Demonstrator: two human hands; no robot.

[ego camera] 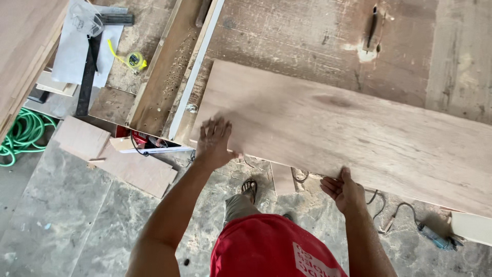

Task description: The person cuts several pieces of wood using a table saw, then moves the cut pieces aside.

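1. Worn, sawdust-strewn workbench [307, 36] over a grey stone floor [61, 220]: a long plywood board [359, 128] lies across it, its near edge overhanging toward the person in a red shirt [266, 251].
2. Board's long axis runs from upper left down to lower right, across the person's front.
3. Left hand [214, 142] lies flat, fingers spread wide, on the board's near-left corner.
4. Right hand [344, 191] is open, palm up, against the near edge further along; whether it bears weight is hard to tell.
5. Pale, smooth face, faint grain, one darker knot-like smudge.
6. Beyond the left hand: a yellow tape measure [135, 60], a green hose [23, 134], and offcuts [138, 169].
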